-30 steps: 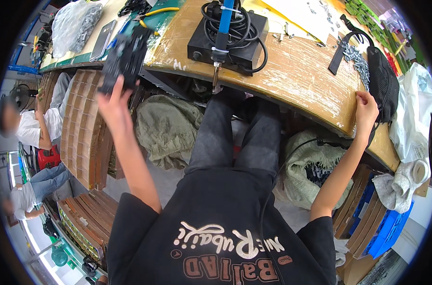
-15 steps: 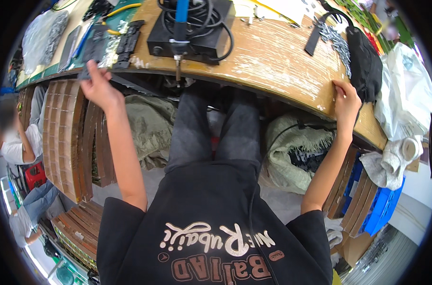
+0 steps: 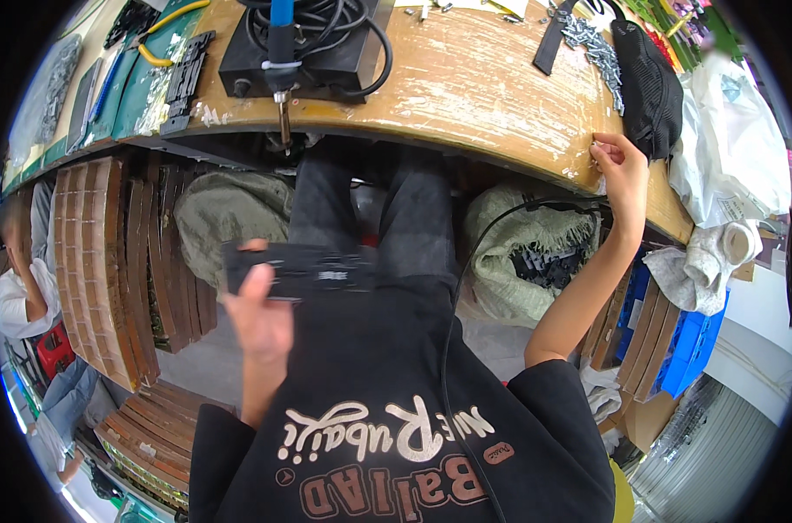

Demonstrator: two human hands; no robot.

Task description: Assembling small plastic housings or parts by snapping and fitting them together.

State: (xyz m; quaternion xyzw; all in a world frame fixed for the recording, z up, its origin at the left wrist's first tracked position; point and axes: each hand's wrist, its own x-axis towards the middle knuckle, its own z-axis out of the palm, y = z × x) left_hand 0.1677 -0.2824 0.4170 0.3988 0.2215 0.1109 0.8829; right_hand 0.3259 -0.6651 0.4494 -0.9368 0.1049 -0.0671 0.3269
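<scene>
My left hand [image 3: 264, 314], somewhat blurred, grips a flat black rectangular plastic part [image 3: 318, 268] by one end. It holds the part over my lap, in front of my shirt. At the table's right front edge, my right hand [image 3: 622, 174] has its fingertips pinched together. Whatever they hold, if anything, is too small to make out. Just beyond that hand lie a black mesh pouch [image 3: 647, 91] and a pile of small grey metal pieces [image 3: 598, 54].
A black box with coiled cable [image 3: 304, 52] and a blue-handled tool [image 3: 281, 91] stands on the table [image 3: 466, 96]. Yellow-handled pliers [image 3: 156, 61] and another black part [image 3: 187, 83] lie left. Sacks [image 3: 500, 253] and stacked wooden trays [image 3: 91, 261] stand below. People sit at far left.
My left hand has come from the table's left side down over my lap, bringing the black plastic part. My right hand stays at the table edge, its fingers drawn closer together. The view has shifted slightly.
</scene>
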